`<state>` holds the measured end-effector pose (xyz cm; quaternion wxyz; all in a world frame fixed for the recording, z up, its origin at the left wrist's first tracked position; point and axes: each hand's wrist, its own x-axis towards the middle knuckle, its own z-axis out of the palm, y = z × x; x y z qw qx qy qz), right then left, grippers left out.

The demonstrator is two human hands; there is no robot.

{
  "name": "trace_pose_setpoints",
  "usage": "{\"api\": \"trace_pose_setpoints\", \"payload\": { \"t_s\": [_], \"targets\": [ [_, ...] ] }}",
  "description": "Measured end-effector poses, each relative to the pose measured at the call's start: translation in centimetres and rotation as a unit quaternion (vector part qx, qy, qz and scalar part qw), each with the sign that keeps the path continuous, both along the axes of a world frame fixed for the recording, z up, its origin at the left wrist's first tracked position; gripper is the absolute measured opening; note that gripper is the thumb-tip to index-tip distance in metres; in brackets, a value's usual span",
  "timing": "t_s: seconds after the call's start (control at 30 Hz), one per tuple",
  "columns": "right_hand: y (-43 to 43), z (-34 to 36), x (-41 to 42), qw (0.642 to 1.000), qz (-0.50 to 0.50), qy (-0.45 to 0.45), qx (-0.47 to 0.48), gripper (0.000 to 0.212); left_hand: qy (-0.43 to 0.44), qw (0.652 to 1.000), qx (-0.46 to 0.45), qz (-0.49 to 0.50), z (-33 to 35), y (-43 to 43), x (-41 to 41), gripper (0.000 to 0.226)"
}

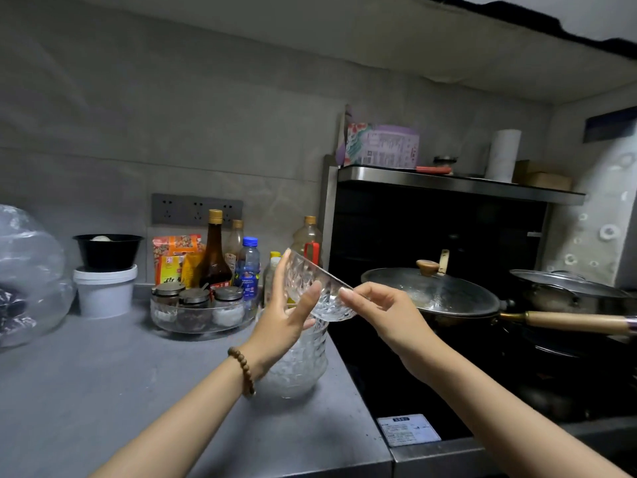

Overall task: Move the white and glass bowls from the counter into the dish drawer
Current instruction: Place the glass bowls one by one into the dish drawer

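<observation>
Biggest thing here is the grey bench (103,391), which runs from the left edge over to a black stove area on the right. On that stove sits a wok (431,291) under a glass lid, its wooden handle (568,320) sticking out to the right, with a second lidded pan (568,288) just behind it. Far left on the bench there's a big clear plastic bag (27,270). Next to that is a white bucket (105,291) with a black bowl (108,250) stacked on top.

Against the back wall there's a round glass tray (203,320) holding three lidded spice jars (194,298). Behind it are a dark sauce bottle (213,257), a blue-capped water bottle (248,267) and some snack packets.

Near the bench's right end stands a textured glass vase (300,367), partly hidden by the left forearm.

Now the main bit: the glass bowl (324,294) is up in the air, off the bench. It's tilted steeply with its rim slanting down to the right, just above the vase's mouth. Both hands have it. The left hand (282,322) has its fingers up along the far side of the rim and its thumb laid across the near side, so the bowl is clamped between them. The right hand (386,312) pinches the lower right rim between thumb and forefinger, with the other fingers loosely curled. There's a wooden bead bracelet (243,370) on the left wrist.
</observation>
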<state>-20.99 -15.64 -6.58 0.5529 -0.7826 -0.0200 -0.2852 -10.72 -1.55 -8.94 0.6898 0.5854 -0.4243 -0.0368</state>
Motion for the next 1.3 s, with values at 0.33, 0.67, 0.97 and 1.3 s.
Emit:
{"api": "trace_pose_setpoints", "payload": {
  "t_s": [0.33,0.67,0.97,1.3],
  "targets": [
    [-6.6,-2.7,-12.0,0.989,-0.014,0.123,-0.080,0.041,0.085,0.987,0.040,-0.128,-3.7,-7.1,-8.8,0.081],
    [-13.4,-10.8,-20.1,0.973,0.008,0.231,0.010,0.027,0.171,0.930,0.212,-0.248,-12.4,-14.2,-15.2,0.089],
    [-16.1,-19.5,-22.2,0.936,-0.012,0.341,0.084,0.028,0.308,0.835,0.351,-0.290,-23.1,-18.5,-17.7,0.069],
    [-18.2,-27.4,-19.4,0.875,-0.080,0.414,0.237,0.010,0.198,0.873,0.397,-0.203,-31.0,-18.2,-16.1,0.033]
  ]
}}
